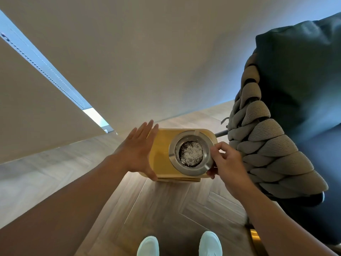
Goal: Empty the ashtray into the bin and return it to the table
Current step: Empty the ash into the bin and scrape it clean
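Looking down from the head camera, the ashtray (191,156) rests on the right half of a small yellow table (162,154) with rounded corners. It is a round metal dish with a wide rim, upright, and its centre well holds dark ash flecked with white. The right hand (226,161) is at the ashtray's right edge: the thumb and fingertips pinch the rim, with the thumb on top and at least one finger under the near-right edge, so the grip is closed on the ashtray. Whether the dish is lifted clear of the table cannot be told. The left hand (137,151) is open, fingers straight and together, palm turned toward the table; it holds nothing, and its thumb touches or lies just beside the table's near-left corner. Both forearms are bare. Wood-patterned floor (166,209) surrounds the table, with two white shoes (147,246) at the bottom edge. A chair (276,154) with thick braided grey cord and a dark cushion stands just right of the table. No bin is in view.
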### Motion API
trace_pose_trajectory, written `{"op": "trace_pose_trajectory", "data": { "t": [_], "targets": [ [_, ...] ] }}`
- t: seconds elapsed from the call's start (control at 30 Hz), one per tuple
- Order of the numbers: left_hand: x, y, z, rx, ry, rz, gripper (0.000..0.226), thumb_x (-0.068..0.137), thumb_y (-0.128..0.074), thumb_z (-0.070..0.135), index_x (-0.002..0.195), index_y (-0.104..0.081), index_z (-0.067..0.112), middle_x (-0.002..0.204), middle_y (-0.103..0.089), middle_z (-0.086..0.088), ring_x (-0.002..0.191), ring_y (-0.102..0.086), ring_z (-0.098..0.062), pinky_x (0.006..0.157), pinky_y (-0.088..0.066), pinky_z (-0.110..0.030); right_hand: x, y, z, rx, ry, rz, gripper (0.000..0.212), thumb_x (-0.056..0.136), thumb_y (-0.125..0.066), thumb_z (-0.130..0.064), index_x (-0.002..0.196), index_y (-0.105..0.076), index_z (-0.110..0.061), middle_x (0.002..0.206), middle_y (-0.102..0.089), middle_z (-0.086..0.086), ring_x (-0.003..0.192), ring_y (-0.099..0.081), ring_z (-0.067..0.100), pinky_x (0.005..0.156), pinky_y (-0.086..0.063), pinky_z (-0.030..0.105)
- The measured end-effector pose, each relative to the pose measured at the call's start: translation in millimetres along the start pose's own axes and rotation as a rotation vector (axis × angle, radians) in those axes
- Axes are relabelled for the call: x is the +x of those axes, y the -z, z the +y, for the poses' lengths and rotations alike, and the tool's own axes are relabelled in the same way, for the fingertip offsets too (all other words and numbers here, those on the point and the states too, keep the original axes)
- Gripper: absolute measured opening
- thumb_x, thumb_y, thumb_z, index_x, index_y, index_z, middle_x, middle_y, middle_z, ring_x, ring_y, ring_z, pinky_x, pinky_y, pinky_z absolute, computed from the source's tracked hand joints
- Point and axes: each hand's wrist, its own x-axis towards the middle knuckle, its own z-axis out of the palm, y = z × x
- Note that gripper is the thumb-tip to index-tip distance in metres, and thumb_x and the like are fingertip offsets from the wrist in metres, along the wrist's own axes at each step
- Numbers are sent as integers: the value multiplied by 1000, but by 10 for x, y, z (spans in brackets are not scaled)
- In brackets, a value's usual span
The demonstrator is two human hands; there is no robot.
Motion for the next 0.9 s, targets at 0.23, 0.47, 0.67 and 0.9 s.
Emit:
{"op": "trace_pose_trajectory", "data": {
  "t": [0.23,0.47,0.67,0.9],
  "targets": [
    [86,-112,-55,-83,11,-35,164,39,-80,77,152,21,14,165,20,-7,152,14,-25,121,-4,-39,183,52,-55,-48,-11,39,20,98,-57,-20,84,-59,-5,62,-68,10,44,-61,27,51,-57,40],
    [111,-132,-71,-161,19,-51,165,40,-87,69,152,23,17,163,26,0,151,20,-20,119,-23,-45,261,-2,-65,-356,311,107,20,91,-67,-11,75,-56,-8,64,-64,4,55,-64,21,53,-59,34],
    [104,-129,-79,-187,18,-61,164,41,-88,65,152,24,18,162,27,1,150,22,-19,120,-25,-49,125,-139,-12,-854,827,37,14,92,-65,-10,80,-57,-8,68,-51,2,54,-43,20,45,-43,36],
    [106,-139,-75,-191,6,-56,163,42,-87,67,152,23,19,163,26,1,150,21,-20,120,-25,-51,42,-193,78,-1097,997,39,11,81,-76,-1,83,-66,-4,72,-57,9,58,-50,20,43,-41,26]
  ]
}}
